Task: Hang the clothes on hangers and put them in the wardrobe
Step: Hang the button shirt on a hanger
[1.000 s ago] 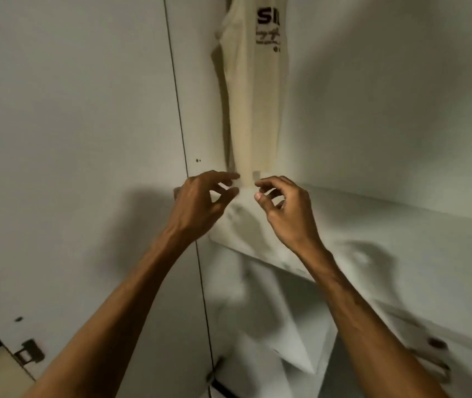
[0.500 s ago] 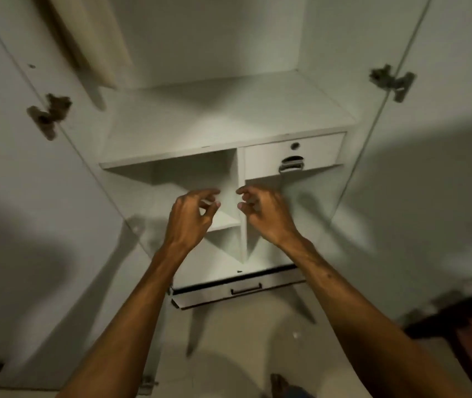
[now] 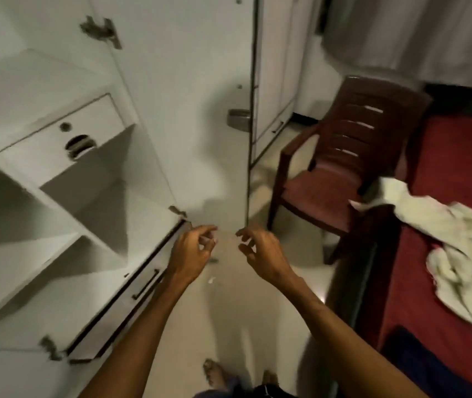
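We find both hands held over the floor (image 3: 243, 326), between the open wardrobe (image 3: 91, 202) and the bed (image 3: 456, 168); the left hand (image 3: 193, 251) has a loose grip, its fingers softly curled round nothing; the right hand (image 3: 263, 254) is likewise empty and relaxed, near the left but apart from it.

The clothes (image 3: 470, 254) that we can see lie in a pale, crumpled heap on the red bed, well apart from both hands and just beyond the brown chair (image 3: 341, 168); no hanger shows anywhere in view. The wardrobe's door (image 3: 194, 124) stands wide, and its lower shelves hold nothing we can make out (the hanging space is above the frame, so we cannot tell what is up there).

We judge the task unfinished; at the least this heap has to be picked up, put on hangers and carried to the wardrobe. With both hands free, we take this as a pause between garments, not a step in hand.
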